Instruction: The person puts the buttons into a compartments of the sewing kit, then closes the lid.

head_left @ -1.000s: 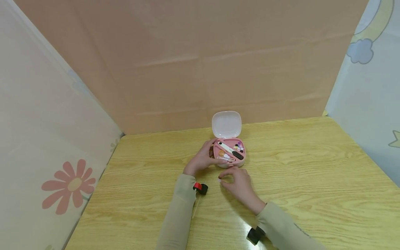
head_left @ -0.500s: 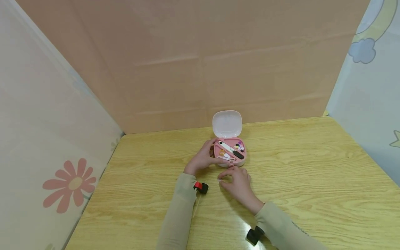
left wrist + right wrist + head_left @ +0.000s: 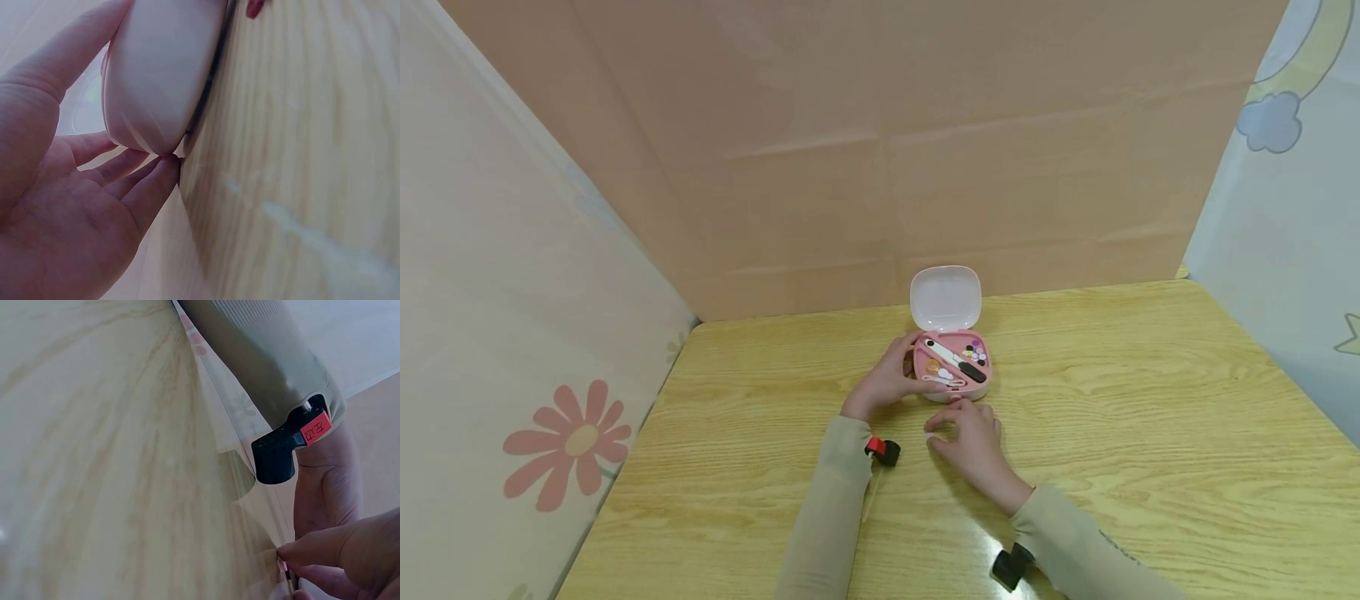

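Note:
A small pink-and-white sewing box stands on the table with its pale lid raised. Inside its pink tray lie colourful buttons, a slim white-and-black tool, white round pieces and an orange ring. My left hand grips the box's left side, thumb along the front rim; the left wrist view shows the fingertips against the white wall. Just in front of the box, my right hand pinches a tiny pale piece between thumb and forefinger; its kind is unclear.
The wooden table spreads out on both sides. A brown backdrop rises behind it, with printed panels at left and right. Black wrist cameras sit on both forearms, the left one with a red label.

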Action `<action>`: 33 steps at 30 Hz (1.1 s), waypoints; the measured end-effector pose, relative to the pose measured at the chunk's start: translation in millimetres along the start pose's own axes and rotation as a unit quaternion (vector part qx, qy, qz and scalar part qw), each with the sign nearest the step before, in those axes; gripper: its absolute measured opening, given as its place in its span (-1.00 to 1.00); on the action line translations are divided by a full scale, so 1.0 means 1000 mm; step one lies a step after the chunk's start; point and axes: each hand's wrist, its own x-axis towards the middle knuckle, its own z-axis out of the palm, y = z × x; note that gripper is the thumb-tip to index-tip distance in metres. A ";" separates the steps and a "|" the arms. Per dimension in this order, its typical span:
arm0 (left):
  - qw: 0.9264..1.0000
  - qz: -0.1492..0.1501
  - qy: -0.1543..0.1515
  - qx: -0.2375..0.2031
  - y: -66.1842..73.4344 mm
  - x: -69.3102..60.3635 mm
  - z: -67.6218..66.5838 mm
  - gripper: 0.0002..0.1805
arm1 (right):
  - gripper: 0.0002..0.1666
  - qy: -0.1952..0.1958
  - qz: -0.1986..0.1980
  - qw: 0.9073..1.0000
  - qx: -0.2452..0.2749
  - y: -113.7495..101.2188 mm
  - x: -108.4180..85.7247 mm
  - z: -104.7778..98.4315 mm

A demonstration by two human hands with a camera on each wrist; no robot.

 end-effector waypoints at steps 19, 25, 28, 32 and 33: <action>1.000 -0.009 0.004 0.010 0.000 0.000 0.000 0.06 | -0.87 -0.012 0.005 1.000 0.001 0.001 0.000 -0.004; 1.000 -0.014 0.004 0.009 -0.002 0.001 -0.001 0.06 | -0.84 -0.014 0.012 1.000 0.004 0.001 0.001 -0.005; 1.000 -0.011 0.004 0.007 -0.003 0.001 -0.001 0.06 | -0.83 -0.015 0.011 1.000 0.005 0.000 0.001 -0.006; 1.000 -0.005 0.003 0.001 -0.003 0.001 -0.001 0.05 | -0.82 -0.019 0.009 1.000 0.002 0.000 0.001 -0.007; 1.000 -0.005 0.002 -0.001 -0.002 0.001 -0.001 0.05 | -0.81 -0.021 0.009 1.000 0.001 0.000 0.001 -0.008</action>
